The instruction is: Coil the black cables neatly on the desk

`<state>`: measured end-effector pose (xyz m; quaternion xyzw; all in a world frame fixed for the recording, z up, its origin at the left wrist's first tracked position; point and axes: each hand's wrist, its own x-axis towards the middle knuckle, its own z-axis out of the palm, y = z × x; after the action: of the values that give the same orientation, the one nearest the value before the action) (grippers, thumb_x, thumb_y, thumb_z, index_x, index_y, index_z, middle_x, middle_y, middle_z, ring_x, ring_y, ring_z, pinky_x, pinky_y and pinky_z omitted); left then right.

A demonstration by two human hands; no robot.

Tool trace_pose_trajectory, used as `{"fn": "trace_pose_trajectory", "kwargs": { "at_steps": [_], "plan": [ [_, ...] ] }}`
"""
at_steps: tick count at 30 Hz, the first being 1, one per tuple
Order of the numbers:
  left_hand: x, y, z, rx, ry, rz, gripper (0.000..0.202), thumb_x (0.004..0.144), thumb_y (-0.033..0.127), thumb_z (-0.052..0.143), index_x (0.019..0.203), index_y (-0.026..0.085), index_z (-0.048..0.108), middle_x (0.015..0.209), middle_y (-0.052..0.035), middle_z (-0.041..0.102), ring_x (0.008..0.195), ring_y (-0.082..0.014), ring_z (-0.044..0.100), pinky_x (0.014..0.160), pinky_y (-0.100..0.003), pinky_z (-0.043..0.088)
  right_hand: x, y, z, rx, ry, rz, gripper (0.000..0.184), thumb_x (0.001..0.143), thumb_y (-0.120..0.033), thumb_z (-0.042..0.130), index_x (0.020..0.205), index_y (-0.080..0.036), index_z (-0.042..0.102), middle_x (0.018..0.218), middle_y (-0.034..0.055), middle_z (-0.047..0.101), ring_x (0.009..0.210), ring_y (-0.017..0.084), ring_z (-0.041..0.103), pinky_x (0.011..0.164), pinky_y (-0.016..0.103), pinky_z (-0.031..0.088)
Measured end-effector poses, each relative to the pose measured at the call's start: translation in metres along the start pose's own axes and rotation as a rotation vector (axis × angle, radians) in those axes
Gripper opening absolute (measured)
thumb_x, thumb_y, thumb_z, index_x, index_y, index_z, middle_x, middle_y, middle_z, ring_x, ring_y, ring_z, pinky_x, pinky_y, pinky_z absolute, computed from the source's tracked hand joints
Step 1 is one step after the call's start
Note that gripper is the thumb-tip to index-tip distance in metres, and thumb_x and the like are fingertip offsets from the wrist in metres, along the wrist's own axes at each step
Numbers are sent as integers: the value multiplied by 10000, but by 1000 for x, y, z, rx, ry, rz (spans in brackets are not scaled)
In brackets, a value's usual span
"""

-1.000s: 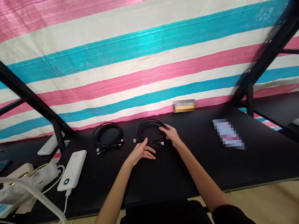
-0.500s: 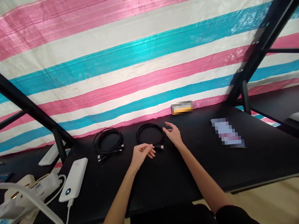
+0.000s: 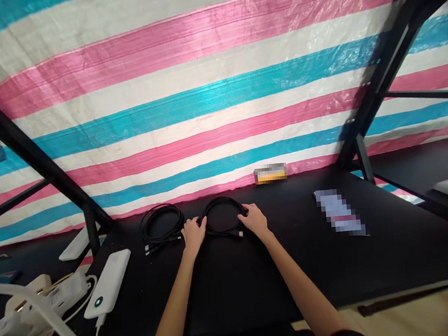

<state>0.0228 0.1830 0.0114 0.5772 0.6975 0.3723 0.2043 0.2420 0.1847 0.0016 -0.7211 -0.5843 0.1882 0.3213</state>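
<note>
Two black coiled cables lie on the black table (image 3: pixel 257 280) near the striped tarp. My left hand (image 3: pixel 193 233) is on the left edge of the right-hand coil (image 3: pixel 222 200), fingers curled over the cable. My right hand (image 3: pixel 254 221) holds the same coil's right edge, fingers bent over it. The coil lies flat between both hands, its plug ends (image 3: pixel 237 233) pointing toward me. The left-hand coil (image 3: pixel 160 209) lies untouched just left of my left hand.
A white power bank (image 3: pixel 107 283) with a cable lies at the left. A white power strip with cords (image 3: pixel 32 310) sits at the far left. A blurred flat packet (image 3: pixel 340 213) lies at the right, a small blurred box (image 3: pixel 270 174) at the back. Black frame posts (image 3: pixel 91 226) stand on both sides.
Both hands have moved forward onto the right-hand coil, left hand to its left edge, right hand to its right edge. The camera has tilted, so the table sits lower in view.
</note>
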Motion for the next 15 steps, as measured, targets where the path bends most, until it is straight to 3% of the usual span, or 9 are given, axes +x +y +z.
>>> {"fn": "trace_pose_trajectory", "kwargs": {
  "at_steps": [7,9,12,15],
  "plan": [
    [-2,2,4,-129,-43,-37,220,640,364,704,720,182,609,773,-87,624,873,-271,605,736,-319,429,5,7,5,28,-97,-187,448,725,-135,542,1157,-207,637,1066,78,617,925,204,580,828,311,431],
    [-4,1,6,-192,-80,-41,226,638,364,709,691,187,578,712,-62,626,741,-225,620,647,-283,431,4,6,7,30,-112,-233,468,715,-106,532,1157,-221,638,1069,71,626,975,221,563,861,333,420],
    [-9,0,9,-305,-155,-49,291,719,461,628,753,181,556,551,2,580,438,-137,542,483,-237,389,2,4,9,79,-147,-300,519,698,-52,505,1166,-240,628,1053,59,638,991,214,559,884,339,416],
    [-14,3,11,-398,-155,-80,436,781,572,505,939,168,548,405,77,458,285,-108,429,378,-210,310,1,4,10,174,-157,-363,510,719,-52,486,1177,-238,611,1024,56,638,942,188,578,856,323,442]
  ]
}}
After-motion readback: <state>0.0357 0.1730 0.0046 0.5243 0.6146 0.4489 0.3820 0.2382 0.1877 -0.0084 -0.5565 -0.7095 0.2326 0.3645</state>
